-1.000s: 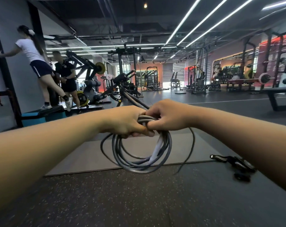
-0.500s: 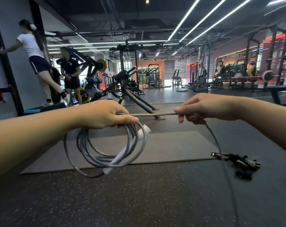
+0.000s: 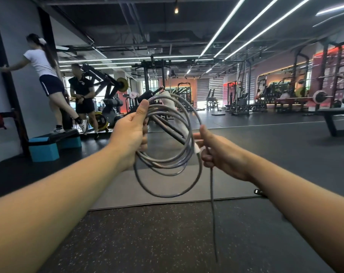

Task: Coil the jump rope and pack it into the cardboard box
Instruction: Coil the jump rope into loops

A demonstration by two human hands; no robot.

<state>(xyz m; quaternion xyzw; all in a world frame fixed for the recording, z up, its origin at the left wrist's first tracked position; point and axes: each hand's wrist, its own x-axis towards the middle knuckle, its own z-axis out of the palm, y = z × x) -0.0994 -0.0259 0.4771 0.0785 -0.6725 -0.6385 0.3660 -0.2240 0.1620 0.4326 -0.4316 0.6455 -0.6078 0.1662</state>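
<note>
Rope (image 3: 168, 166) fills the middle of the frame: the grey jump rope is gathered into several loose loops that hang in the air above the floor, with a white handle (image 3: 180, 123) lying slantwise across the coil from upper centre down toward the right. The left hand (image 3: 130, 137) is closed around the left side of the coil, thumb raised along the top strands and fingers wrapped behind them. The right hand (image 3: 219, 154), just right of the coil, is curled shut on the rope near the lower end of the white handle, and 1 free strand drops from under this hand toward the lower right of the frame, its tip hanging clear. Below the coil a grey mat (image 3: 127, 192) lies on the dark speckled floor (image 3: 167, 243). At the right edge of the mat a small black object (image 3: 258, 191) shows behind the right forearm. In the upper left of the frame 2 people (image 3: 49, 83) stand by a teal step platform (image 3: 49, 146), and gym machines line the background.
</note>
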